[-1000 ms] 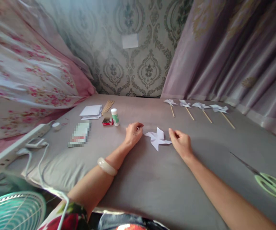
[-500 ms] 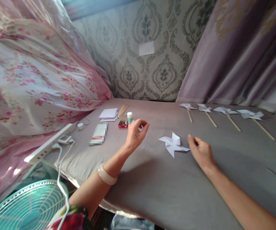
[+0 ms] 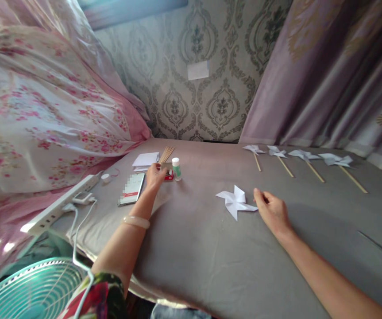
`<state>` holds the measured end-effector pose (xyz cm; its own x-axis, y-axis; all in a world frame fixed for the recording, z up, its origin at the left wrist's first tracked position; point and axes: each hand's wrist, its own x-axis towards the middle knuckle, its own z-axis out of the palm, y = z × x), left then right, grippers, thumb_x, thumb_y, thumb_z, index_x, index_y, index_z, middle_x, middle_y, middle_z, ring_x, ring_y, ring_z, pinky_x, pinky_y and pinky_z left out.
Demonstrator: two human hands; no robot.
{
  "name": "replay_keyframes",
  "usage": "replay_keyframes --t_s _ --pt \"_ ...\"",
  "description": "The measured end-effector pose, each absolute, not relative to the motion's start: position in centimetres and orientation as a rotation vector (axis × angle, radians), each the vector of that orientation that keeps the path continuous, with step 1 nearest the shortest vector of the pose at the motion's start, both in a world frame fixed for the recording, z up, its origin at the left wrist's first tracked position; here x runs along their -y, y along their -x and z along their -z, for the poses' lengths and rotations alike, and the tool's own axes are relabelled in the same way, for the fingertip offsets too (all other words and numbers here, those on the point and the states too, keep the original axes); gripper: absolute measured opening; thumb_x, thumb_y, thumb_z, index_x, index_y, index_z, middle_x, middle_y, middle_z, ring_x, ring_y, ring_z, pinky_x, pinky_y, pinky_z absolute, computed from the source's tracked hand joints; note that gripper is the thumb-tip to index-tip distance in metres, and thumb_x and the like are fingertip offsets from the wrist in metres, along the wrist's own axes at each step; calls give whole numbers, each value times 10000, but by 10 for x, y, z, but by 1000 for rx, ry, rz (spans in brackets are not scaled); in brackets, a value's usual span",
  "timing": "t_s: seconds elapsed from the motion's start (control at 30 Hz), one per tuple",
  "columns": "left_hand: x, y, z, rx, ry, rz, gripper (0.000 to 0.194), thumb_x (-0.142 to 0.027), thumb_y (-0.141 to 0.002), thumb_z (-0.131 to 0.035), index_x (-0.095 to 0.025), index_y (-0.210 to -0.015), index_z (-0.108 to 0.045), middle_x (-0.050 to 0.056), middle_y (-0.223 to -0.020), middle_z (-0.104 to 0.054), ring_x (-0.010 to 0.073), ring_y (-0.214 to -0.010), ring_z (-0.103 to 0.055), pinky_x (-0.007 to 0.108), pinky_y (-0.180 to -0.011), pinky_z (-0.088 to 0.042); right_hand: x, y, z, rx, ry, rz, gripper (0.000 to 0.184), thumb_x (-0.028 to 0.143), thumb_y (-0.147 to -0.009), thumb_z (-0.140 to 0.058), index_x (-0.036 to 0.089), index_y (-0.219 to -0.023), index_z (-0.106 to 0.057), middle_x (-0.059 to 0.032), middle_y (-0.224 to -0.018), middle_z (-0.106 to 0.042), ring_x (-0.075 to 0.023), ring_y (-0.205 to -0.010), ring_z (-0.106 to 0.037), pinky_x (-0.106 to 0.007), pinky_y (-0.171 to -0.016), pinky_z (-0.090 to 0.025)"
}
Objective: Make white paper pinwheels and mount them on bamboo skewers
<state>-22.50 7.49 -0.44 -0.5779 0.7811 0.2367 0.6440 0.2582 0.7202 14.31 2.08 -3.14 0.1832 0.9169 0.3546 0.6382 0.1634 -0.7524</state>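
My left hand (image 3: 156, 178) reaches to a small red box (image 3: 168, 175), its fingers bent around the box's near left side. What lies in the box is too small to tell. A green glue stick with a white cap (image 3: 176, 169) stands upright just right of it. My right hand (image 3: 272, 210) rests on the grey sheet with fingers curled and pressed together; whatever they hold, if anything, is hidden. Beside its thumb lies a folded white paper pinwheel (image 3: 236, 202) without a stick, one blade tip reaching the hand's edge.
Folded white paper (image 3: 146, 160), wooden sticks (image 3: 167, 154) and a phone (image 3: 132, 189) lie at the left. Several pinwheels on sticks (image 3: 305, 156) line the back right. A power strip (image 3: 61, 206) and a green fan (image 3: 34, 288) are near left; a thin dark tool (image 3: 378, 245) lies right.
My left hand has moved left and away from me, from beside the glue stick to the red box. My right hand and the loose pinwheel stay put; the view has shifted slightly.
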Motion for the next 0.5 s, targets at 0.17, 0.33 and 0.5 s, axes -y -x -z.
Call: replay_keyframes --t_s 0.17,0.33,0.5 --pt "-81 234 5 -2400 -1342 -1243 265 -248 -762 -536 -123 -976 -630 121 -921 -703 220 -857 -649 294 -759 -455 -20 -142 30 1540 1582 -416 488 610 -769 -407 200 -538 -537 -45 -502 -576 -184 -525 -537 -278 -530 -368" --pt "-75 237 7 -2397 -1424 -1265 321 -316 -806 -504 -126 -1032 -629 113 -934 -701 206 -873 -648 290 -791 -459 -19 -142 29 1554 1595 -441 485 615 -759 -404 204 -536 -533 -47 -512 -577 -187 -531 -531 -283 -537 -371" --pt "-74 239 15 -2355 -1565 -1173 331 -281 -751 -586 -140 -1046 -638 98 -919 -701 198 -831 -642 274 -764 -465 -19 -142 28 1541 1607 -453 483 620 -745 -405 207 -531 -535 -60 -524 -596 -199 -547 -549 -286 -544 -385"
